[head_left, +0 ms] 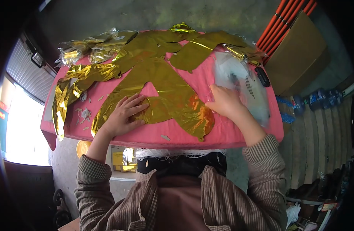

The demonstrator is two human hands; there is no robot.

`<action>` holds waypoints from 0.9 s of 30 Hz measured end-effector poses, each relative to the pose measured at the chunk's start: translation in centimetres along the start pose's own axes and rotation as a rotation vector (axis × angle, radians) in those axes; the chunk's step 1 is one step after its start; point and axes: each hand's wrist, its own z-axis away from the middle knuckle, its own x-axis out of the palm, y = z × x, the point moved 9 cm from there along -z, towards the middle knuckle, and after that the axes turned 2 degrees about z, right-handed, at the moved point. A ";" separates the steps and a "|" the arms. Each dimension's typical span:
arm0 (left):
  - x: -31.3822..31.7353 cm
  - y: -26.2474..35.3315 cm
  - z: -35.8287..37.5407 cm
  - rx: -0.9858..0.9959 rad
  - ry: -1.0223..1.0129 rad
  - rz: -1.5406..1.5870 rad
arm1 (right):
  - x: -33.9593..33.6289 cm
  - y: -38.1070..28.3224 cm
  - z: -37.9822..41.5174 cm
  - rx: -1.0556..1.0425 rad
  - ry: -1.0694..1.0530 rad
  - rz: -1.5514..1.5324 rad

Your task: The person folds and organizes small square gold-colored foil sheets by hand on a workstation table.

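Note:
A flat gold foil balloon, shaped like a letter A with a small triangular opening, lies uninflated on the pink tablecloth. My left hand rests on its lower left part, fingers stretched out over the foil. Just right of the balloon's crinkled right leg is my right hand. Its thumb and forefinger are apart, with nothing visible between them; the other fingers are partly hidden. A clear plastic bag lies beside and beneath that wrist.
More gold foil spreads across the back, with plastic-wrapped packets at the far left. White string rolls and paper scraps lie left. A black object sits at the right edge. Beyond stand a cardboard sheet and orange poles.

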 end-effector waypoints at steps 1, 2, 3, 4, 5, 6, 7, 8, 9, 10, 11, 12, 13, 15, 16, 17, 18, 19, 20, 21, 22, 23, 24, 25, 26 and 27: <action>0.1 0.0 0.0 0.005 -0.001 0.001 | 0.0 -0.4 -1.1 -0.006 0.001 -0.002; 0.1 0.1 0.0 0.009 -0.003 0.003 | 1.1 -0.2 -1.9 0.066 -0.128 0.052; 0.1 0.0 0.1 0.003 -0.002 0.004 | 2.2 0.3 -2.3 0.139 -0.259 0.107; 0.2 0.0 0.0 0.003 -0.004 -0.001 | 2.6 0.3 -2.8 0.133 -0.260 0.109; 0.2 -0.1 0.1 0.002 -0.006 -0.006 | 3.2 0.5 -3.4 0.131 -0.267 0.093; 0.2 -0.2 0.1 -0.002 -0.002 -0.005 | 3.9 0.8 -3.7 0.131 -0.274 0.079; 0.2 -0.2 0.1 0.005 -0.005 0.003 | 4.6 1.0 -3.9 0.128 -0.273 0.082; 0.2 -0.1 0.0 0.015 -0.010 0.011 | 4.9 0.9 -4.1 0.096 -0.218 0.097; 0.1 -0.1 0.0 0.015 -0.008 0.011 | 4.6 0.7 -4.0 0.065 -0.163 0.111; 0.1 0.0 0.0 0.016 -0.011 0.010 | 4.6 1.0 -3.6 0.063 -0.163 0.113; 0.1 0.1 0.0 0.016 -0.016 0.009 | 3.7 0.9 -3.0 0.004 -0.087 0.029; 0.1 0.0 0.0 0.011 -0.018 0.009 | 2.6 0.6 -2.2 -0.057 -0.011 -0.056; 0.1 0.1 0.0 0.023 -0.018 0.008 | 1.3 0.1 -0.8 -0.075 -0.087 -0.251; 0.1 0.0 0.2 0.026 -0.018 0.007 | -1.3 -0.8 2.7 -0.091 -0.278 -0.561; 0.2 0.1 0.2 0.049 -0.018 -0.007 | -1.6 -0.8 4.7 -0.088 -0.388 -0.673; 0.1 0.2 0.2 0.072 -0.016 -0.021 | -2.2 -0.6 6.5 -0.138 -0.414 -0.665; 0.0 0.2 0.1 0.064 -0.012 -0.024 | -2.6 -0.2 8.3 -0.189 -0.439 -0.655; 0.1 0.5 -0.3 0.092 -0.034 -0.007 | -1.7 1.0 10.3 -0.145 -0.565 -0.588; 0.3 0.9 -0.6 0.116 -0.054 0.013 | -0.7 2.1 12.5 -0.102 -0.692 -0.517; 0.4 0.8 -1.1 0.121 -0.066 0.025 | -0.3 3.2 14.4 -0.024 -0.755 -0.517; 0.5 0.6 -1.6 0.108 -0.064 0.022 | 0.2 3.9 16.2 0.053 -0.817 -0.517; 0.6 0.6 -2.1 0.118 -0.064 0.015 | 0.1 3.9 17.3 0.039 -0.822 -0.517; 0.6 0.7 -2.4 0.128 -0.067 0.009 | 0.0 4.4 18.2 0.089 -0.803 -0.536; 0.5 0.6 -2.7 0.120 -0.070 0.006 | 0.1 5.0 18.9 0.144 -0.781 -0.557; 0.4 0.4 -3.0 0.092 -0.066 -0.009 | 0.4 5.5 19.6 0.142 -0.783 -0.562; 0.2 0.2 -3.3 0.066 -0.061 -0.025 | -0.1 5.2 19.5 -0.008 -0.689 -0.579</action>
